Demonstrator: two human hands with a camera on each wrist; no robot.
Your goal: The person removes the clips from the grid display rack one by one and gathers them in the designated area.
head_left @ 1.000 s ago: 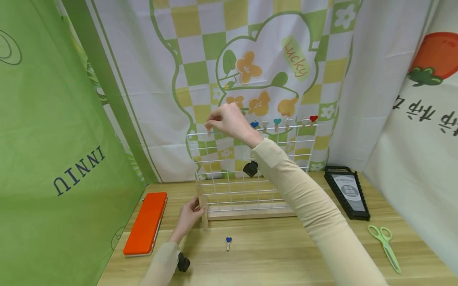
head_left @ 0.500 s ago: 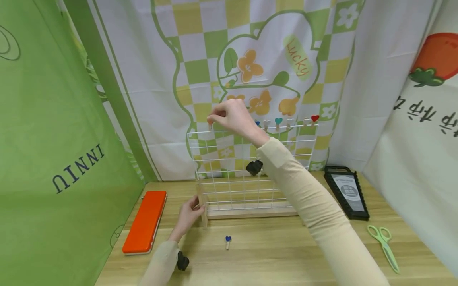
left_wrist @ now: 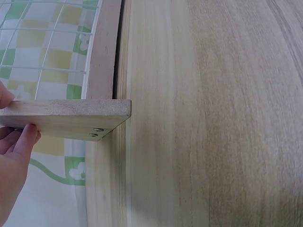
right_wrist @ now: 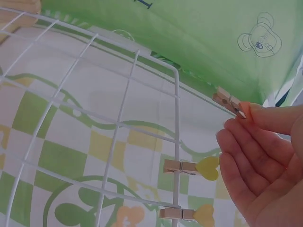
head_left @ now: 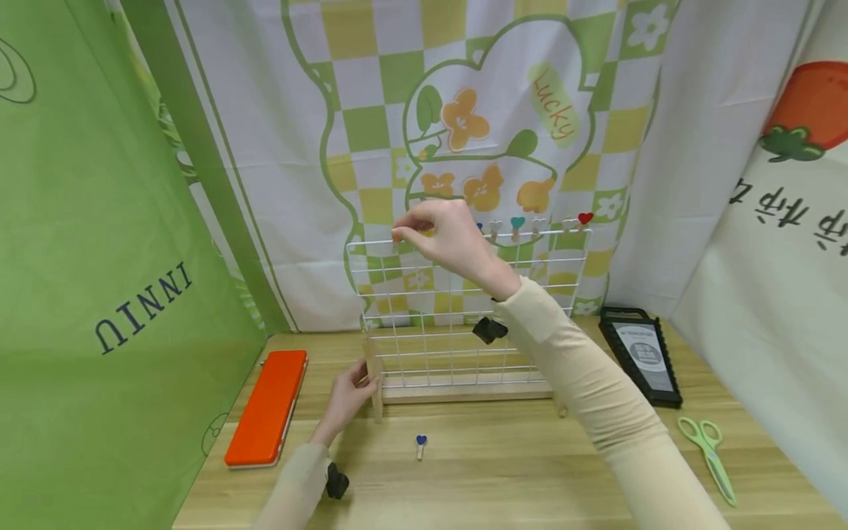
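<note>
My right hand [head_left: 457,239] is above the top left of a white wire grid rack [head_left: 424,315]. Its thumb and finger pinch a small wooden clothespin [right_wrist: 228,100] with an orange heart. In the right wrist view that clothespin appears apart from the grid's edge wire. Two clothespins with yellow hearts [right_wrist: 207,169] grip the same wire nearby. My left hand [head_left: 350,397] grips the rack's left wooden foot [left_wrist: 71,118], thumb on one side and fingers on the other. One clothespin with a dark blue heart [head_left: 420,446] lies on the table in front.
Along the top wire to the right sit several more heart clothespins, including a teal one [head_left: 517,223] and a red one [head_left: 585,218]. An orange case [head_left: 268,408] lies at left. At right are a black tray [head_left: 641,357] and green scissors [head_left: 712,456].
My right hand rose slightly with the orange-heart clothespin, then shifted right and down along the top wire. The left hand keeps its grip on the foot.
</note>
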